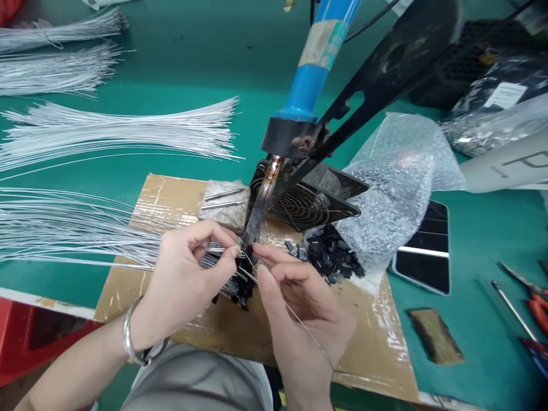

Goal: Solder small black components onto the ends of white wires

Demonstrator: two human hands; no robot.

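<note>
Soldering at the fixed soldering iron (274,171). The left hand (188,274), fingers pinched on a wire bundle (64,234), holds wire ends at the iron's tip; the right hand (299,302), just below the tip, pinches a solder strand (308,331). Black parts (331,254) right of the iron and more wire bundles to its left suggest much work remains.

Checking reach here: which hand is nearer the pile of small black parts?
Right. The right hand sits just left of the black parts; the left hand is farther left, beyond the soldering iron tip.
</note>
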